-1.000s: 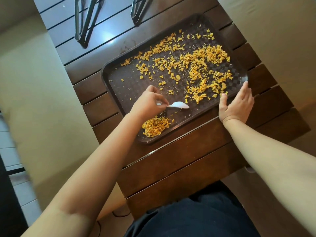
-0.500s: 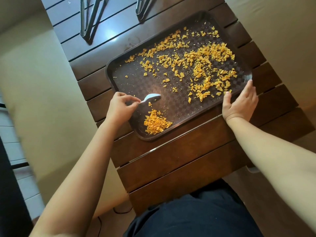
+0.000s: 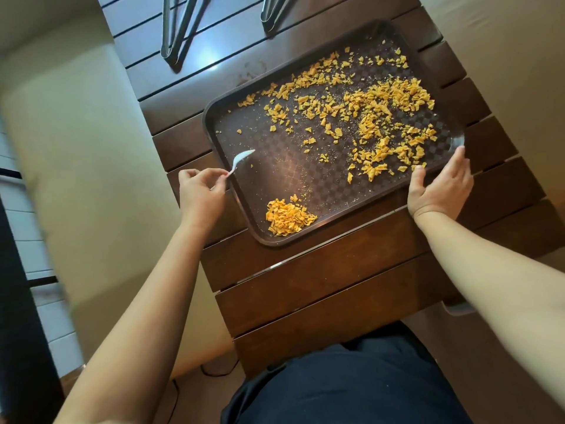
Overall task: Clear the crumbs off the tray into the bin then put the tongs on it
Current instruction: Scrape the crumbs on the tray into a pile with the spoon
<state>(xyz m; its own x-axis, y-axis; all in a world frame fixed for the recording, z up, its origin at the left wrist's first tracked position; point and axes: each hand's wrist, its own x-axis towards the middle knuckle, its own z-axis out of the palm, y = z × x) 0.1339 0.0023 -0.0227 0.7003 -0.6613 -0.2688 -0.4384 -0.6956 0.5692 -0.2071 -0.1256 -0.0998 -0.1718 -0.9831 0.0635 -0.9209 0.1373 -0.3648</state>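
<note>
A dark brown tray (image 3: 275, 179) lies on the slatted wooden table (image 3: 321, 286). Orange crumbs (image 3: 376, 117) are scattered over its far and right parts, and a small heap of crumbs (image 3: 287, 217) sits in its near left corner. My left hand (image 3: 200, 191) pinches the handle of a white plastic spoon (image 3: 241, 159) just outside the tray's left rim, the bowl over the tray. My right hand (image 3: 440, 186) rests with straight fingers against the tray's near right corner. Two pairs of metal tongs (image 3: 180, 29) (image 3: 273, 9) lie at the table's far end. No bin is visible.
Pale floor lies on both sides of the narrow table. A dark cable (image 3: 214, 373) runs on the floor near the table's front left leg. My dark clothing (image 3: 342, 384) fills the bottom of the view.
My left hand has drawn the spoon back from the tray's near middle to its left rim, leaving the heap in the near left corner. My right hand stays at the tray's corner.
</note>
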